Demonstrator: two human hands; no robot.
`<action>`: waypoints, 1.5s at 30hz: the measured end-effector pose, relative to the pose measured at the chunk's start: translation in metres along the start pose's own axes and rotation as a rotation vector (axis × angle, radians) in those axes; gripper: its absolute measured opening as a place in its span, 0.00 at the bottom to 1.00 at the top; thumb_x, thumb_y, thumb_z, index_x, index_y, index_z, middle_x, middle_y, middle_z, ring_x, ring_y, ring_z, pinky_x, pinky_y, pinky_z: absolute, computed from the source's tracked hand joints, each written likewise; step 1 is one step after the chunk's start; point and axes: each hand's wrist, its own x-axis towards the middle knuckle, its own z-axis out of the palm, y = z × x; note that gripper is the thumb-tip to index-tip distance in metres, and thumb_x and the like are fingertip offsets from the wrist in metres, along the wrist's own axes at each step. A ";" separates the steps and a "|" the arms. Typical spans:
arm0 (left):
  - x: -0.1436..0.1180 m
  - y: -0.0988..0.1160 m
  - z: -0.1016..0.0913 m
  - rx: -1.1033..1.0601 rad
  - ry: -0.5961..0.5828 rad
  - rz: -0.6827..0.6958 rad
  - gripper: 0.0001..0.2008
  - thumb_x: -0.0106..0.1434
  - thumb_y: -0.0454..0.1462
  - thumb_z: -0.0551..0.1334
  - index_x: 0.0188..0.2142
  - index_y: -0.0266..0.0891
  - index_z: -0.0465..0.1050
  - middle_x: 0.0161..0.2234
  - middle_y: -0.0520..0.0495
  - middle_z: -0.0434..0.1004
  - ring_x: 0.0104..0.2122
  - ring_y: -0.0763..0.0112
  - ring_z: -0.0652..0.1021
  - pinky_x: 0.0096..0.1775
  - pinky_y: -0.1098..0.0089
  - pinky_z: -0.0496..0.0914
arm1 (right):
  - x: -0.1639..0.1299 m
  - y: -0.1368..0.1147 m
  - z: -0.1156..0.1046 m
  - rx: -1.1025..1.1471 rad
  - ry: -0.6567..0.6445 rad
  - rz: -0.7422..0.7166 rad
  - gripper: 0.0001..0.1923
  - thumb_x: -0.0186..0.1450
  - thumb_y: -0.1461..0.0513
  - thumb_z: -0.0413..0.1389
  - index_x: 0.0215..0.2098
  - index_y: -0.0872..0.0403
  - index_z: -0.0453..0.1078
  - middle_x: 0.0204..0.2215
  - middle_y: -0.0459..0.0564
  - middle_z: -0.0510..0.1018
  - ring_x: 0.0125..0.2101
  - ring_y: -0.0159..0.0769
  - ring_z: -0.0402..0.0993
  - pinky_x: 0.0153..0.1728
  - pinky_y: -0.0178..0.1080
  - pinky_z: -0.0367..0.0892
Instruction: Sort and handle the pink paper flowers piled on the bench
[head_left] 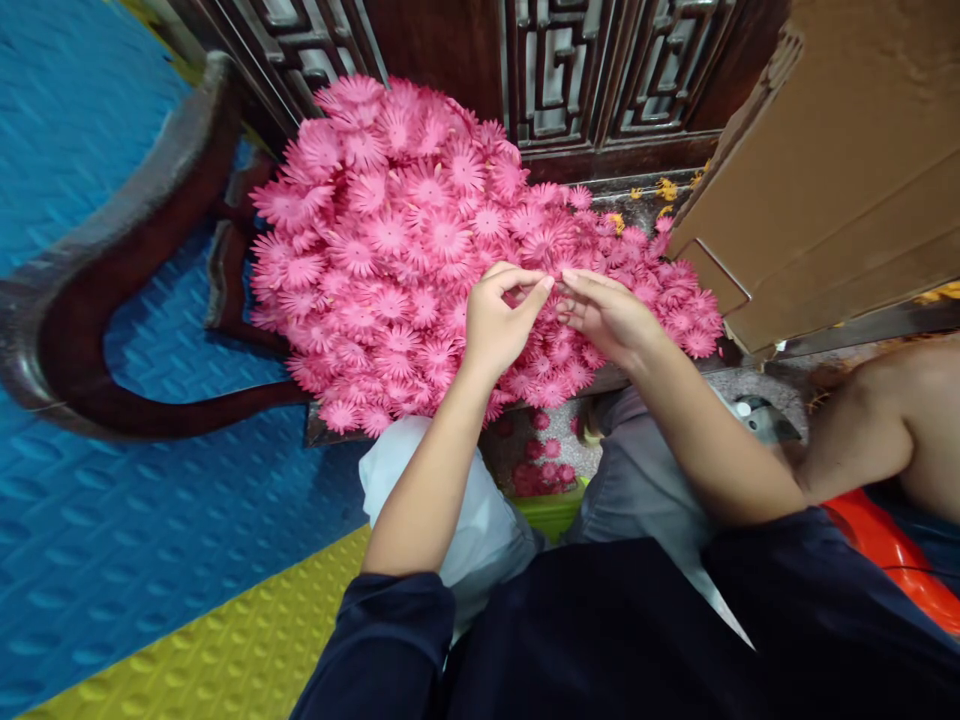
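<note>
Pink flowers: a heap of small pink daisy-shaped paper flowers [420, 250] lay on the dark wooden tabletop [637, 205], close under both hands.
Handling: they looked very light, thin and easy to crease; I judged the stiffer centre the best place to pinch one.
Left hand [495, 325]: its fingers [536, 290] were pinched together on something small, apparently one flower.
Right hand [607, 315]: fingertips met the left ones; whether they gripped anything, I could not tell.
Hidden: the pinched piece itself was covered by fingertips; the brown cardboard box [840, 170] was cut off by the frame.
</note>
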 end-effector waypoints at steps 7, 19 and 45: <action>0.001 -0.001 -0.001 0.067 -0.005 0.080 0.08 0.59 0.41 0.63 0.30 0.40 0.77 0.31 0.50 0.76 0.34 0.72 0.75 0.40 0.70 0.68 | 0.002 0.003 -0.002 0.008 -0.014 -0.055 0.14 0.50 0.54 0.66 0.30 0.50 0.70 0.27 0.41 0.76 0.29 0.27 0.74 0.33 0.33 0.71; -0.004 -0.002 0.003 0.336 0.050 0.186 0.07 0.63 0.39 0.58 0.32 0.41 0.73 0.34 0.49 0.73 0.37 0.69 0.73 0.43 0.66 0.65 | -0.005 0.000 0.008 -0.002 0.022 -0.109 0.17 0.44 0.55 0.69 0.28 0.51 0.72 0.24 0.40 0.75 0.26 0.24 0.71 0.30 0.29 0.67; 0.000 0.001 0.000 -0.296 0.015 -0.298 0.02 0.53 0.35 0.66 0.26 0.39 0.75 0.26 0.53 0.77 0.28 0.76 0.75 0.36 0.72 0.70 | -0.005 0.002 0.010 -0.233 0.137 -0.344 0.18 0.49 0.50 0.65 0.32 0.50 0.69 0.32 0.45 0.76 0.37 0.32 0.73 0.39 0.36 0.70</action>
